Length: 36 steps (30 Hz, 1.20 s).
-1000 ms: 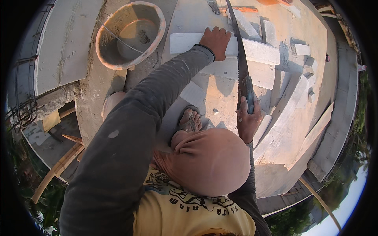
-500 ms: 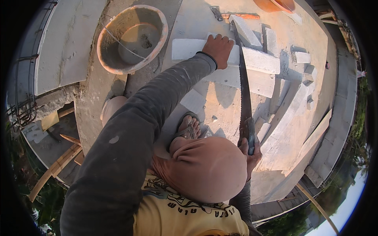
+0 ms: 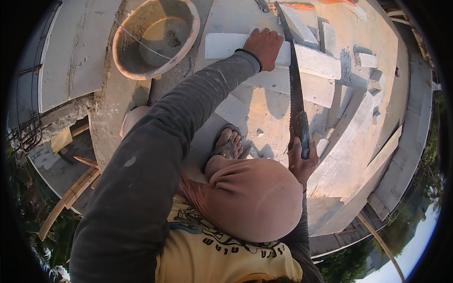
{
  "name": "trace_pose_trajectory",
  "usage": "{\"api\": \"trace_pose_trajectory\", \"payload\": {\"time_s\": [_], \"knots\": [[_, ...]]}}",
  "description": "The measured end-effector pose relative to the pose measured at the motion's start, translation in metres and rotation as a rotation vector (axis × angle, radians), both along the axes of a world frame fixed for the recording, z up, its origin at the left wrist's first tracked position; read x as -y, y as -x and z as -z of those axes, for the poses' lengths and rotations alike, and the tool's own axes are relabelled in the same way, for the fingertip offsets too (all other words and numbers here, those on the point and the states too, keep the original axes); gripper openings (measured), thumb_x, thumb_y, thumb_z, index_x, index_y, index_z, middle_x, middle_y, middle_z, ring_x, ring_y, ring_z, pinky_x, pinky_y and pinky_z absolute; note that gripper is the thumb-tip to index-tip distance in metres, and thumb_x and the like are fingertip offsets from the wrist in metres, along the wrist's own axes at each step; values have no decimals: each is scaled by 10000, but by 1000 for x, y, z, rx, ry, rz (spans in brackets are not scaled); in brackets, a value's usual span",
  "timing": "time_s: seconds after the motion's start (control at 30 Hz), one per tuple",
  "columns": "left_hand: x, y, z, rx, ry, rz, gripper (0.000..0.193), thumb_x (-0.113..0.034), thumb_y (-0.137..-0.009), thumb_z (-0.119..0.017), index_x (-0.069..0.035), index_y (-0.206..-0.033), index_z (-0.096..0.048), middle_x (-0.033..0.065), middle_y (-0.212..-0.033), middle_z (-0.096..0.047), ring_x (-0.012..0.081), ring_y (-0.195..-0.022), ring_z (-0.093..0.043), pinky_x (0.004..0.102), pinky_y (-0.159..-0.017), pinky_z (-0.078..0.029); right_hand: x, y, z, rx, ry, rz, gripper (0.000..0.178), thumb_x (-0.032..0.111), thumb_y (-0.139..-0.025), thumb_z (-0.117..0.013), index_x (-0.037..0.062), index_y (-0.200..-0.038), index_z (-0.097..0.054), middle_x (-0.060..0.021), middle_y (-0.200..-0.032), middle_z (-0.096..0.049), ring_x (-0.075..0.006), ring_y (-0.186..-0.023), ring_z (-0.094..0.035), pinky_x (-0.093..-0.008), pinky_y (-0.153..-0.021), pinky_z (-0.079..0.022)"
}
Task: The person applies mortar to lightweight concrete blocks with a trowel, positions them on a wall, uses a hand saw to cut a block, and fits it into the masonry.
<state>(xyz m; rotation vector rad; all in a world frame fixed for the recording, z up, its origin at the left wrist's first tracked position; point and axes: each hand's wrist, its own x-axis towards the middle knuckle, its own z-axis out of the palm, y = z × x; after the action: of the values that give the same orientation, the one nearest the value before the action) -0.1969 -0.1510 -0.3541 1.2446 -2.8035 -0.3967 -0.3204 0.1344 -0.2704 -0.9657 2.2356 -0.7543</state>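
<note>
A long dark handsaw lies across a white lightweight block, its toothed edge facing left. My right hand is closed around the saw's handle, just beyond my knee. With my left hand I grip the block from above, beside the blade. Another length of white block continues right of the blade; I cannot tell whether the two are still joined. A wider white block lies underneath.
A mortar-stained orange tub stands at the far left. Several white block offcuts and a long piece lie to the right. My sandalled foot is close to the blocks. Rough concrete edges and bamboo are at left.
My right hand has pushed the saw forward, away from me, along the cut. My left hand keeps its hold on the block. The whole view has shifted slightly.
</note>
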Motion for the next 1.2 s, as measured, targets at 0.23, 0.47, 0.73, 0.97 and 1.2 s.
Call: {"api": "trace_pose_trajectory", "payload": {"time_s": [0.23, 0.47, 0.73, 0.97, 1.2], "knots": [[4, 2, -3, 55, -18, -40, 663, -198, -663, -745, -37, -1269, -531, 100, -1118, -575, 258, -1104, -543, 412, -891, -435, -27, 2, 5, -185, 275, -153, 367, 153, -919, -671, -65, -1206, -603, -142, -787, -695, -152, -608, -675, -305, -508, -524], [4, 5, 1, 7, -29, -16, 621, -175, -669, -731, -49, -1246, -538, 104, -1129, -577, 261, -1108, -542, 431, -869, -432, 48, 16, 23, -823, 331, -573, 350, 162, -927, -663, -62, -1191, -611, -128, -753, -686, -136, -579, -654, -287, -496, -502], [-15, 1, 1, -9, 8, 64, 493, -148, -675, -714, -46, -1129, -550, 103, -1039, -558, 268, -1032, -540, 434, -836, -423, -15, 1, 39, -598, 263, -414, 364, 183, -910, -698, -55, -1171, -614, -132, -777, -662, -158, -567, -636, -306, -515, -504], [-18, 17, 3, -13, 76, -11, 705, -239, -639, -786, -5, -1239, -499, 141, -1083, -534, 298, -1052, -530, 437, -842, -426, -6, 4, 89, -135, 338, -25, 315, 205, -944, -665, -45, -1130, -620, -98, -704, -650, -149, -554, -638, -297, -520, -513], [42, 24, -21, 85, -488, 40, 898, -379, -569, -880, 52, -1257, -495, 222, -1202, -618, 355, -1106, -628, 414, -956, -495, 6, 8, 50, -122, 277, -33, 384, 198, -938, -674, -56, -1221, -618, -100, -755, -684, -120, -576, -638, -276, -533, -525]]}}
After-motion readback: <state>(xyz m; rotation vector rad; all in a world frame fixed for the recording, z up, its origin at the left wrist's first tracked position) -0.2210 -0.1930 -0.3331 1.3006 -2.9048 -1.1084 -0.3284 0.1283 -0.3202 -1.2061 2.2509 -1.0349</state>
